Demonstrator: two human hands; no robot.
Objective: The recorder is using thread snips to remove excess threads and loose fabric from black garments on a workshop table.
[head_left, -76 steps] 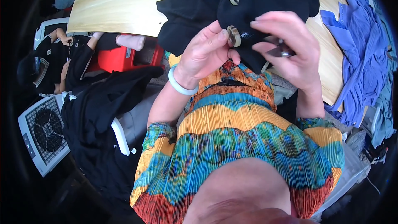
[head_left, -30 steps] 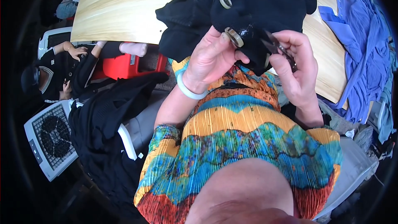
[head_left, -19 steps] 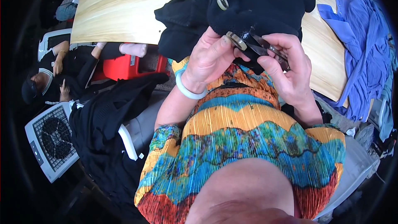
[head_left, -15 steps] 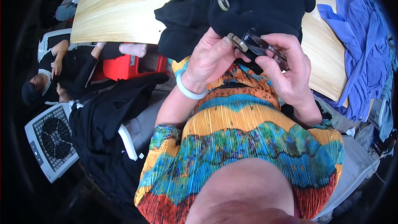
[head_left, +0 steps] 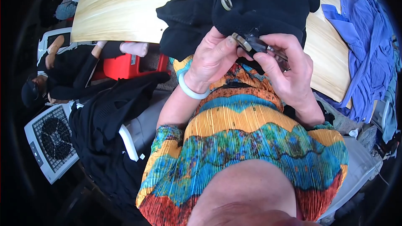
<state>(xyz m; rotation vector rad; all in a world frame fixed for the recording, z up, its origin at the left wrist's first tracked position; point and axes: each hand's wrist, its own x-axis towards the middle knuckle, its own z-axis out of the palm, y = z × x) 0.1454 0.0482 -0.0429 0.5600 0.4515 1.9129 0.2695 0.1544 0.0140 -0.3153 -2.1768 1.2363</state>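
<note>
A black knitted garment (head_left: 268,4) lies over the table's front edge and hangs toward my lap. My left hand (head_left: 211,56) is closed at its lower edge, pinching a large round beige-and-dark button (head_left: 241,42) between thumb and fingers. In my right hand (head_left: 291,65) is a pair of dark metal thread snips (head_left: 258,46), gripped between thumb and fingers. Their blades are close together, with the tips right beside the button. Pale loose threads show on the cloth just above. Another similar button (head_left: 226,3) sits farther up the garment.
The wood-grain table (head_left: 121,8) spreads ahead. Purple-blue clothing (head_left: 360,50) drapes over its right side. At the left are a seated person (head_left: 63,67), a red stool (head_left: 121,67), a boxy fan (head_left: 54,138) and black cloth (head_left: 109,117) beside me.
The snips' blades have come together from a spread position. My left hand and the button have barely shifted. The seated person at the left has moved their arms.
</note>
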